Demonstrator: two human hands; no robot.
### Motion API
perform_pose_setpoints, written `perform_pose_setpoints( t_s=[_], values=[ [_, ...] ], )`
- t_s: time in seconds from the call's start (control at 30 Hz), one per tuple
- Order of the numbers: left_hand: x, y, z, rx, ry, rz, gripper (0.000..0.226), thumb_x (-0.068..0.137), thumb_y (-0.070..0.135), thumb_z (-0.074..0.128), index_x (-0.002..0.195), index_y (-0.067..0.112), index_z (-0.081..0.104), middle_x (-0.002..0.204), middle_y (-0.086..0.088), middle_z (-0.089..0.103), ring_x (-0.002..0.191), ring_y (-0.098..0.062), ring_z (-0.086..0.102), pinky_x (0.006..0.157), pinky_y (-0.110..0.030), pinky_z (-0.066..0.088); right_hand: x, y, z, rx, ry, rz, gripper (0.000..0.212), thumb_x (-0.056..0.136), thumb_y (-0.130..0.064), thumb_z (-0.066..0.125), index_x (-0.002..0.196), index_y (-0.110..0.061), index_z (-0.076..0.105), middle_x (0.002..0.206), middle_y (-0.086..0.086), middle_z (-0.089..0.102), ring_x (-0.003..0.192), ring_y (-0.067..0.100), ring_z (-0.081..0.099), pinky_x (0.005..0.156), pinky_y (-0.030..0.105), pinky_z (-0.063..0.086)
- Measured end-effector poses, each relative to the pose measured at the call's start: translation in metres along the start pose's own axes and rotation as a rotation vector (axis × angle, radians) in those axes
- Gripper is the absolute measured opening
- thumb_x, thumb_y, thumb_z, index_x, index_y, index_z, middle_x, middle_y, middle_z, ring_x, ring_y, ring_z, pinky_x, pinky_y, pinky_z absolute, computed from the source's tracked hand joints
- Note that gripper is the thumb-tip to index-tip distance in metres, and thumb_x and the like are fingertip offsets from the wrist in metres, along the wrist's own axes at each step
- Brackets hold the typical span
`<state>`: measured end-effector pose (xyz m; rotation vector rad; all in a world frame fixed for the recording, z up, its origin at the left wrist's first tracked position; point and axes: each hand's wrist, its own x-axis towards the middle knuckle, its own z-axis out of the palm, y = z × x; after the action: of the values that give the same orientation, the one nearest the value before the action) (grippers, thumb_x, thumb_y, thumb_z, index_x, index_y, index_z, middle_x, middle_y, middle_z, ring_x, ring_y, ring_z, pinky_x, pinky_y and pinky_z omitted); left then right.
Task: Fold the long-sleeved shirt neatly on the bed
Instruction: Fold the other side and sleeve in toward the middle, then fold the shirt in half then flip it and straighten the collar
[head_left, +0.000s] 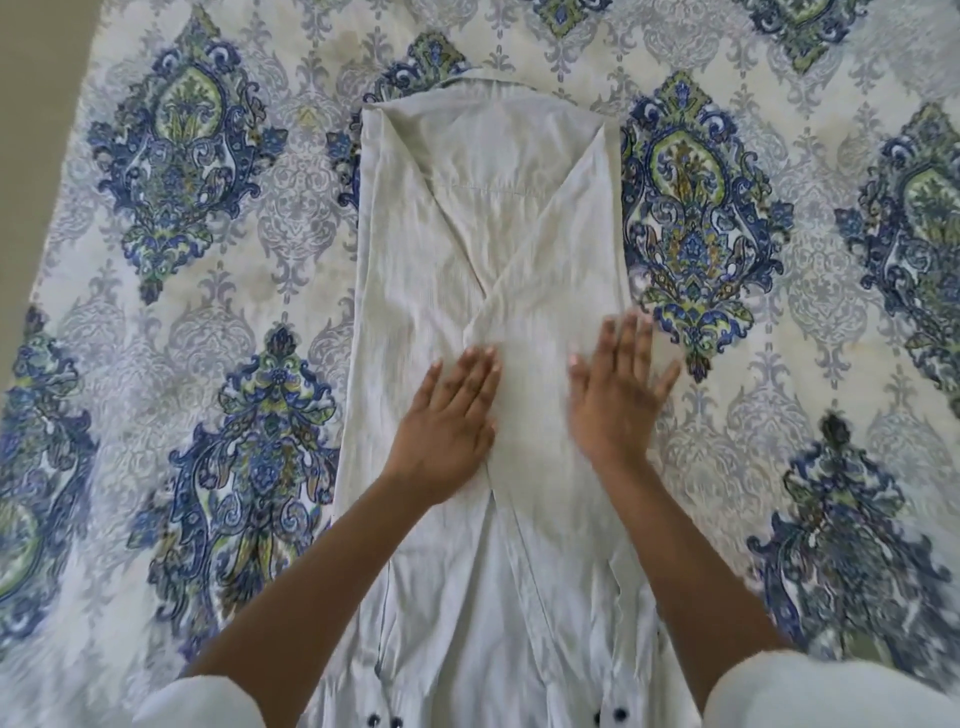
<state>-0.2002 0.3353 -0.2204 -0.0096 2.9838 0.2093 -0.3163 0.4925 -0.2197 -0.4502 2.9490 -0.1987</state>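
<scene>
A pale off-white long-sleeved shirt (493, 218) lies lengthwise on the bed, back side up, collar at the far end. Both sides are folded inward and the two sleeves cross over its middle, running down toward me. Dark buttons show on the cuffs at the bottom edge. My left hand (447, 421) rests flat on the shirt, fingers together and extended, just left of the sleeve crossing. Flat on the fabric to the right lies my right hand (618, 389), fingers spread and slightly blurred. Neither hand grips anything.
The bed is covered by a white bedsheet (727, 234) with blue and green damask motifs, spreading wide on both sides of the shirt. The bed's left edge and a beige floor (31, 104) show at the upper left.
</scene>
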Motion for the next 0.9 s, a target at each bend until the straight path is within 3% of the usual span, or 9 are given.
perform_pose_setpoints(
  t_s=[0.1,0.17,0.27,0.37,0.47,0.63,0.7,0.8,0.9],
  values=[
    [-0.030,0.027,0.007,-0.029,-0.064,0.140,0.055,0.097,0.034,0.022,0.148,0.013,0.022,0.156,-0.003,0.018,0.144,-0.021,0.014,0.114,-0.042,0.011,-0.069,-0.009,0.010,0.049,-0.039,-0.182,0.057,0.094,-0.037,0.025,0.146,-0.014,0.026,0.155,0.006,0.022,0.144,0.022,0.018,0.114,0.054,0.011],
    [-0.051,0.032,0.014,-0.028,-0.098,0.091,0.055,0.097,0.034,0.021,0.149,0.014,0.020,0.157,-0.001,0.016,0.145,-0.021,0.013,0.115,-0.042,0.010,-0.112,0.007,0.016,0.032,-0.062,-0.114,0.056,0.096,-0.037,0.026,0.146,-0.013,0.026,0.155,0.007,0.022,0.144,0.020,0.017,0.114,0.053,0.016],
    [-0.072,0.043,0.009,-0.049,-0.070,0.057,0.055,0.097,0.034,0.022,0.147,0.011,0.022,0.155,-0.005,0.022,0.144,-0.020,0.016,0.115,-0.039,0.008,-0.155,0.027,0.015,-0.009,-0.052,0.038,0.059,0.096,-0.040,0.025,0.146,-0.008,0.026,0.154,0.013,0.023,0.144,0.023,0.019,0.114,0.052,0.013],
    [-0.086,0.064,0.011,-0.060,-0.084,0.201,0.054,0.098,0.033,0.018,0.148,0.012,0.020,0.156,-0.004,0.020,0.144,-0.020,0.015,0.115,-0.039,0.010,-0.178,0.015,0.017,-0.008,-0.047,-0.044,0.060,0.097,-0.042,0.021,0.144,-0.006,0.026,0.152,0.016,0.027,0.143,0.025,0.020,0.114,0.050,0.010],
    [-0.099,0.075,0.023,-0.002,-0.135,0.186,0.055,0.099,0.036,0.006,0.149,0.016,0.018,0.157,-0.003,0.017,0.145,-0.021,0.013,0.115,-0.042,0.008,-0.206,0.017,0.025,-0.029,-0.084,-0.024,0.059,0.098,-0.043,0.021,0.145,-0.007,0.025,0.153,0.015,0.024,0.144,0.025,0.018,0.115,0.050,0.015],
    [-0.141,0.071,0.016,-0.059,-0.183,0.250,0.054,0.098,0.038,0.011,0.149,0.019,0.015,0.157,-0.001,0.013,0.145,-0.024,0.008,0.116,-0.040,0.002,-0.267,0.040,0.016,-0.018,-0.135,-0.119,0.055,0.099,-0.040,0.017,0.146,-0.011,0.023,0.154,0.014,0.024,0.144,0.026,0.015,0.113,0.049,0.015],
    [-0.157,0.058,0.002,-0.155,-0.119,0.203,0.052,0.098,0.032,0.018,0.147,0.015,0.015,0.155,-0.001,0.015,0.144,-0.023,0.010,0.117,-0.036,0.000,-0.270,0.052,0.001,0.085,-0.050,-0.144,0.051,0.098,-0.031,0.026,0.144,-0.011,0.025,0.152,0.015,0.027,0.142,0.028,0.019,0.113,0.048,0.018],
    [-0.171,0.018,-0.011,-0.123,0.047,0.051,0.058,0.086,0.001,0.036,0.142,0.008,0.028,0.150,-0.006,0.030,0.141,-0.024,0.022,0.118,-0.042,0.017,-0.245,0.081,-0.025,0.097,0.057,-0.104,0.051,0.085,-0.006,0.050,0.135,-0.006,0.041,0.140,0.018,0.045,0.130,0.035,0.040,0.105,0.050,0.038],
    [-0.188,-0.022,-0.010,0.037,0.032,0.161,0.070,0.073,-0.005,0.028,0.142,0.007,0.030,0.148,-0.011,0.037,0.145,-0.014,0.008,0.118,-0.036,0.010,-0.221,0.111,-0.031,-0.090,-0.006,-0.350,0.051,0.081,-0.010,0.040,0.132,-0.006,0.042,0.136,0.020,0.049,0.124,0.037,0.046,0.099,0.052,0.042]
  ],
)
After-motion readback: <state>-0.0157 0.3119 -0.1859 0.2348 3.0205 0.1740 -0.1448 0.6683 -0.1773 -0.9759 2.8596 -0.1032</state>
